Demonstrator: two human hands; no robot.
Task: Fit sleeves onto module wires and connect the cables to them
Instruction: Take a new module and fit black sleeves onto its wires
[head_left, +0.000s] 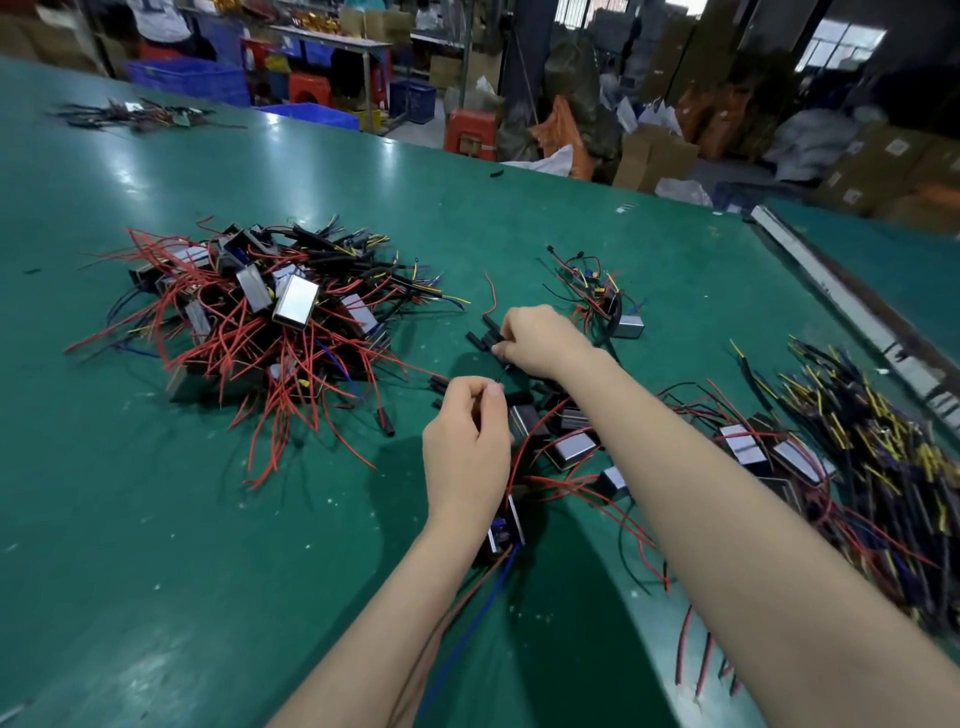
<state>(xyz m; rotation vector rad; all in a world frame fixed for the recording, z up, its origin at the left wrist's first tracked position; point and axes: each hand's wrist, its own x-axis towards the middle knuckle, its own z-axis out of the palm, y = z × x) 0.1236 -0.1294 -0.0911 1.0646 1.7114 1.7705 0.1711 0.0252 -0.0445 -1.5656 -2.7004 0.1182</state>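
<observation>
Thin black wire (503, 375) pinched in left hand (466, 447) grip; right hand (540, 340) grip clamps short matte-black tubular sleeve (491, 342).

Beyond my green surface (156, 519), which shines with glare from overhead light, I see a crowded workshop. Blue plastic crates (187, 80) stand past its far edge, with red stools (470, 136) beside them and a metal-legged workbench (332, 41) behind. Brown cardboard boxes (883, 166) are stacked at the right, near white bags (810, 143). A bright window (844, 44) glows at the upper right.
</observation>
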